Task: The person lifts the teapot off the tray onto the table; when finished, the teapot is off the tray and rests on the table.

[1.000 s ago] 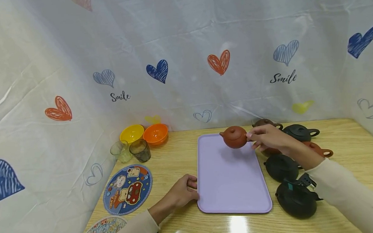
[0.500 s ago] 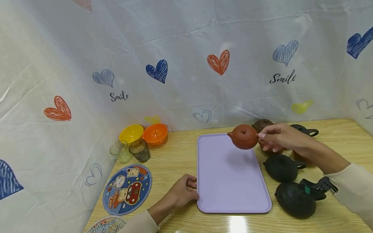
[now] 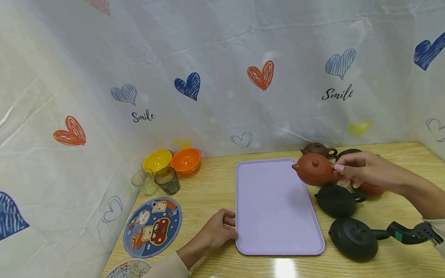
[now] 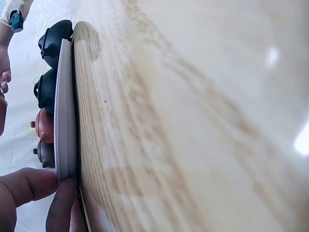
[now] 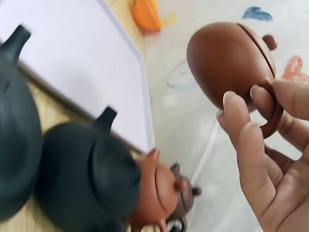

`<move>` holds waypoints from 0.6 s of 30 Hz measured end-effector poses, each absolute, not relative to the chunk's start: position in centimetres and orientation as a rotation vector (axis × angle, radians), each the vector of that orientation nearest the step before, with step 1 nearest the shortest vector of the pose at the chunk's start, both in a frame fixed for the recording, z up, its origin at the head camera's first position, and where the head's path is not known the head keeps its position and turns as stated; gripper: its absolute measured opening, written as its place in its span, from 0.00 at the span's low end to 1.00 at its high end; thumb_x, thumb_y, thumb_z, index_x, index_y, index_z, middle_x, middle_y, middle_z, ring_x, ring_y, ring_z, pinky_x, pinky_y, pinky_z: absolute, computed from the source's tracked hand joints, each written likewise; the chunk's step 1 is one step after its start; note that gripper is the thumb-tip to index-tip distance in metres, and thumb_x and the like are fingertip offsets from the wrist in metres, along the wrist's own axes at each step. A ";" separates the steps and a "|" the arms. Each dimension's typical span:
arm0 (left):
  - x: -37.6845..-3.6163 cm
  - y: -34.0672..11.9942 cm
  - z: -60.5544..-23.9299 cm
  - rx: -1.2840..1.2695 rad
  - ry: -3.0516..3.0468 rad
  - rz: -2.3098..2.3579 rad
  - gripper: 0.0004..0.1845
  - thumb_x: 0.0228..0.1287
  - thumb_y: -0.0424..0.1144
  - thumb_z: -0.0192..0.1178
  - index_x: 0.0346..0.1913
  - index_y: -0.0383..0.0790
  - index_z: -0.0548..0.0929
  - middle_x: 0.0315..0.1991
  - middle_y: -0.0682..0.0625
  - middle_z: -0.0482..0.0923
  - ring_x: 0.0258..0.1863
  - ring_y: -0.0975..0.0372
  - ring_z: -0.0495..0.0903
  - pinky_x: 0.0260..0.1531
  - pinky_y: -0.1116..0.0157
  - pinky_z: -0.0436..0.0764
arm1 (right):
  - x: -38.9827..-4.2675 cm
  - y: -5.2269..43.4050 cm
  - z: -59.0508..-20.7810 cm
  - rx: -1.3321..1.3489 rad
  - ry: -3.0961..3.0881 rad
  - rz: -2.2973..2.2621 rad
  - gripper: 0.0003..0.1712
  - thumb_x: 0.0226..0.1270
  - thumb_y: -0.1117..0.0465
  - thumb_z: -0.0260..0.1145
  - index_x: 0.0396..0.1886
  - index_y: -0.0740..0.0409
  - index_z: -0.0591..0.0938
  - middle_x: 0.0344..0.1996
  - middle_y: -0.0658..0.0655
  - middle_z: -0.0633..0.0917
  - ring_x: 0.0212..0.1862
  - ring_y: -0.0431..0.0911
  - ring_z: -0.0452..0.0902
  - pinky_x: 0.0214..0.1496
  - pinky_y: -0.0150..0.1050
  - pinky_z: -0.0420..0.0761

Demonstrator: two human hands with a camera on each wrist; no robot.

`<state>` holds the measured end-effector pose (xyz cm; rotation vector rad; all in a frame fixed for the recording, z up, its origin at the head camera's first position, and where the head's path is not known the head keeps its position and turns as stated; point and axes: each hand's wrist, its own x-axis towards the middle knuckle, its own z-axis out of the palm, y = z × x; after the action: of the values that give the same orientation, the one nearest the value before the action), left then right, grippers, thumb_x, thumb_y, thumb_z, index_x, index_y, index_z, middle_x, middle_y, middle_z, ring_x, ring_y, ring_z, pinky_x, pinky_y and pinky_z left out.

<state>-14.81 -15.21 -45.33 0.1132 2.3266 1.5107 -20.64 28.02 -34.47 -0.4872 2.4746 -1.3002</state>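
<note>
My right hand (image 3: 372, 171) holds a reddish-brown clay teapot (image 3: 314, 171) by its handle, above the far right corner of the lilac tray (image 3: 275, 216). In the right wrist view, fingers and thumb curl round the handle, and the teapot (image 5: 224, 63) hangs off the table with its lid on. My left hand (image 3: 217, 229) is at the tray's left edge near the front corner. The left wrist view shows its thumb and fingers pinching the tray rim (image 4: 65, 121). Nothing lies on the tray.
Right of the tray stand two black teapots (image 3: 353, 240), a dark brown teapot (image 3: 317, 149), a red teapot (image 3: 369, 190) and others partly hidden. At left are a yellow bowl (image 3: 157, 160), an orange bowl (image 3: 186, 160), two glasses (image 3: 167, 180) and round mats (image 3: 152, 227).
My right hand has moved right with the reddish-brown teapot, from over the tray to over its right edge and the teapots behind. The left hand has stayed at the tray.
</note>
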 end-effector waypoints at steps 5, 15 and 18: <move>-14.8 -15.3 -45.2 0.146 2.334 1.499 0.31 0.50 0.24 0.67 0.61 0.27 0.71 0.44 0.42 0.77 0.39 0.59 0.81 0.40 0.62 0.84 | -20.0 30.5 -35.2 -0.565 2.451 -1.293 0.11 0.79 0.60 0.54 0.47 0.60 0.81 0.33 0.58 0.84 0.34 0.49 0.81 0.34 0.39 0.83; -14.9 -15.2 -45.1 0.144 2.343 1.487 0.31 0.50 0.24 0.67 0.60 0.26 0.71 0.44 0.42 0.78 0.39 0.58 0.82 0.41 0.61 0.84 | -19.0 35.2 -36.8 -0.392 2.514 -1.115 0.18 0.81 0.58 0.50 0.57 0.64 0.79 0.38 0.51 0.83 0.38 0.44 0.80 0.36 0.37 0.80; -14.9 -15.2 -45.1 0.145 2.344 1.485 0.31 0.50 0.24 0.67 0.61 0.26 0.71 0.44 0.42 0.78 0.40 0.58 0.82 0.41 0.61 0.84 | -18.8 36.4 -37.4 -0.355 2.500 -1.085 0.18 0.81 0.57 0.50 0.57 0.65 0.78 0.36 0.52 0.83 0.37 0.45 0.78 0.36 0.38 0.79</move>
<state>-14.87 -15.22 -45.11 0.1448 2.3444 1.4853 -18.84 36.43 -37.36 -0.3553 2.5001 -1.0852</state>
